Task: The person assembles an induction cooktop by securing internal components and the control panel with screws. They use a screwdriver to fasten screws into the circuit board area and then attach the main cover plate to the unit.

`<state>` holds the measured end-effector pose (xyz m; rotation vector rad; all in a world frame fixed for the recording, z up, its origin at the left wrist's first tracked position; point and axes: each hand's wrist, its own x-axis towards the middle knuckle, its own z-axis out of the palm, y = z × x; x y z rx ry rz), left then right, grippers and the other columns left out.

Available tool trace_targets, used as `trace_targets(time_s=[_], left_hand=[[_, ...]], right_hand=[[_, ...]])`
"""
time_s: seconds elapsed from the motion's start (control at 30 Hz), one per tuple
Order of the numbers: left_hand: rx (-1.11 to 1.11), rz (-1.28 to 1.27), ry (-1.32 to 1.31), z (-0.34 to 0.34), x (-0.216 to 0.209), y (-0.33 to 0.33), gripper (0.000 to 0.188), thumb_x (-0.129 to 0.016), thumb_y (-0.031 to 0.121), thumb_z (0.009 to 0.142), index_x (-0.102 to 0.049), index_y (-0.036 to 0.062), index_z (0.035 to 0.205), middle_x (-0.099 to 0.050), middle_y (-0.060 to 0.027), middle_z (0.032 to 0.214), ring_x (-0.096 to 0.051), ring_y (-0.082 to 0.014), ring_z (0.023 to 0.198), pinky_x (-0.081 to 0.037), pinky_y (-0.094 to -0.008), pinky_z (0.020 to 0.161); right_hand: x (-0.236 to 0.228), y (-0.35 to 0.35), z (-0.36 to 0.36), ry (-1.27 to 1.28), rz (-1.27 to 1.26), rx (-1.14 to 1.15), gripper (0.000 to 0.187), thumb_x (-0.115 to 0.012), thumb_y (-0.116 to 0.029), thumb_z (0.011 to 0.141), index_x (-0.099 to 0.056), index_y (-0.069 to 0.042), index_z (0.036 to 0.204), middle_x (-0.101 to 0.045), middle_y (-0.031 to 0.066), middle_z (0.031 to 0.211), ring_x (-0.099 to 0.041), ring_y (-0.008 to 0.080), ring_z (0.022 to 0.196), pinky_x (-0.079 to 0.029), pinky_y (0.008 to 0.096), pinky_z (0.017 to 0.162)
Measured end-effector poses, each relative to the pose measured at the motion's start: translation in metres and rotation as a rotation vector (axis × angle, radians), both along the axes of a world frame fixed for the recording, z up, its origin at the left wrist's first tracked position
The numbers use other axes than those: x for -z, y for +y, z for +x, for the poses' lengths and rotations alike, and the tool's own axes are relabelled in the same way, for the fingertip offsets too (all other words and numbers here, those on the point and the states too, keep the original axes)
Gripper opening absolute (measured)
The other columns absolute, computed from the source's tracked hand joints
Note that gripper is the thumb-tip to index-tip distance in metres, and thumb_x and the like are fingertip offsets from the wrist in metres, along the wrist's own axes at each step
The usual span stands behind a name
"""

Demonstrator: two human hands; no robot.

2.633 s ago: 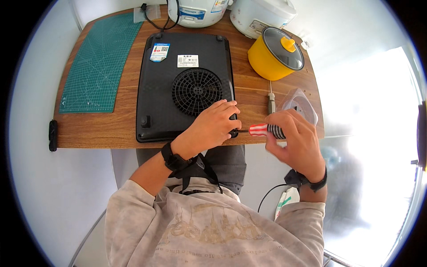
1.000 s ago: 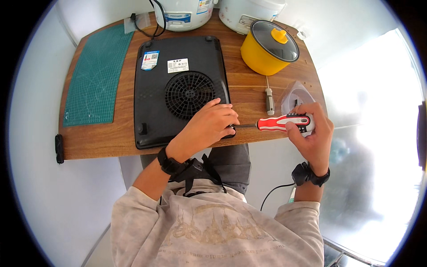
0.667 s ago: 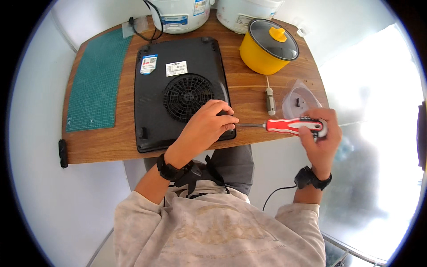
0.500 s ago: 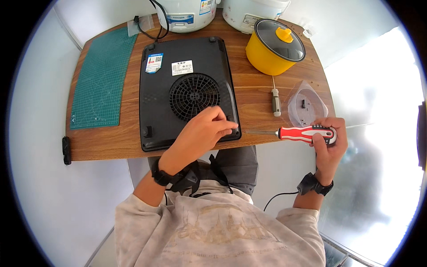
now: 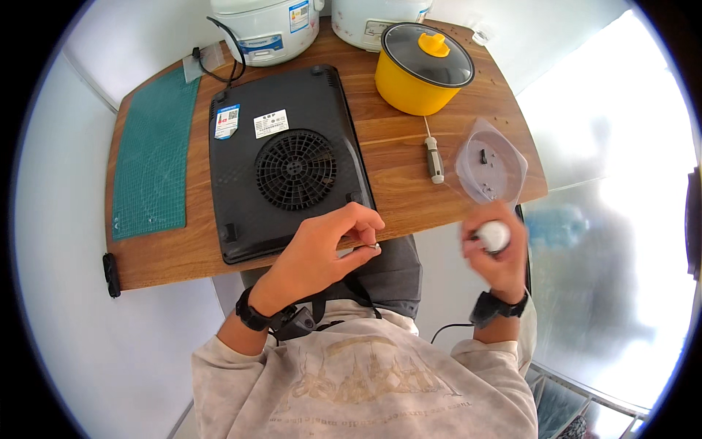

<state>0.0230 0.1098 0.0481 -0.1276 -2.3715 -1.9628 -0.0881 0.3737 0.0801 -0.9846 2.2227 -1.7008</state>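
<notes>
My left hand (image 5: 322, 249) is off the table's front edge, near the lower right corner of the induction cooker (image 5: 241, 172). Its thumb and forefinger pinch a small metal piece that looks like a screw (image 5: 375, 246). The cooker lies upside down, its round fan grille and stickers facing up. By the clear plastic tray (image 5: 501, 183), my right hand (image 5: 504, 256) is closed round the red-and-white screwdriver. Only the pale handle end (image 5: 493, 236) shows between the fingers; the shaft is hidden. Several small dark parts and screws (image 5: 486, 189) lie in the tray.
A grey-handled screwdriver (image 5: 435, 161) lies between the cooker and tray. Behind stand a yellow pot (image 5: 409, 88) with a glass lid and two white rice cookers (image 5: 274, 44) (image 5: 351, 25). A green cutting mat (image 5: 153, 161) is at left; a black cable (image 5: 238, 55) loops behind the cooker.
My left hand has drawn back toward me, its pinched metal piece now visible. My right hand has turned the screwdriver from sideways to end-on and moved left.
</notes>
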Motion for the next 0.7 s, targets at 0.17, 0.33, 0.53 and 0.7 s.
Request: trace_targets(time_s=[0.17, 0.33, 0.53, 0.7], left_hand=[[0.023, -0.043, 0.080, 0.000, 0.000, 0.012, 0.030, -0.075, 0.000, 0.087, -0.062, 0.0063, 0.114, -0.066, -0.0044, 0.093, -0.066, -0.0160, 0.086, -0.056, -0.0284, 0.079], [0.016, -0.222, 0.129, 0.004, 0.000, 0.015, 0.034, -0.078, -0.002, 0.085, -0.062, 0.0029, 0.114, -0.069, -0.0085, 0.101, -0.069, -0.0171, 0.091, -0.057, -0.0306, 0.085], [0.049, -0.261, 0.137, -0.001, 0.004, 0.020, 0.034, -0.079, 0.002, 0.084, -0.063, 0.0042, 0.113, -0.068, -0.0096, 0.100, -0.070, -0.0225, 0.091, -0.057, -0.0338, 0.082], [-0.004, -0.433, 0.272, -0.008, 0.000, 0.010, 0.023, -0.078, 0.006, 0.084, -0.066, 0.0040, 0.103, -0.067, -0.0098, 0.097, -0.065, -0.0295, 0.092, -0.053, -0.0377, 0.080]], right_hand=[[0.007, -0.045, 0.020, -0.020, 0.147, -0.165, 0.023, -0.081, -0.008, 0.080, -0.071, -0.006, 0.100, -0.071, 0.0056, 0.086, -0.067, 0.0184, 0.072, -0.053, 0.0296, 0.068], [0.006, -0.053, 0.022, -0.055, 0.231, -0.176, 0.017, -0.079, -0.014, 0.082, -0.072, -0.007, 0.095, -0.070, 0.0091, 0.080, -0.067, 0.0242, 0.071, -0.053, 0.0331, 0.066], [0.011, -0.050, 0.022, -0.036, 0.293, -0.172, 0.015, -0.078, -0.014, 0.079, -0.071, -0.008, 0.090, -0.068, 0.0118, 0.075, -0.068, 0.0282, 0.069, -0.052, 0.0358, 0.063], [0.011, -0.024, -0.007, 0.235, 0.440, 0.148, 0.016, -0.077, -0.018, 0.078, -0.070, -0.009, 0.089, -0.070, 0.0126, 0.077, -0.068, 0.0336, 0.071, -0.055, 0.0394, 0.066]])
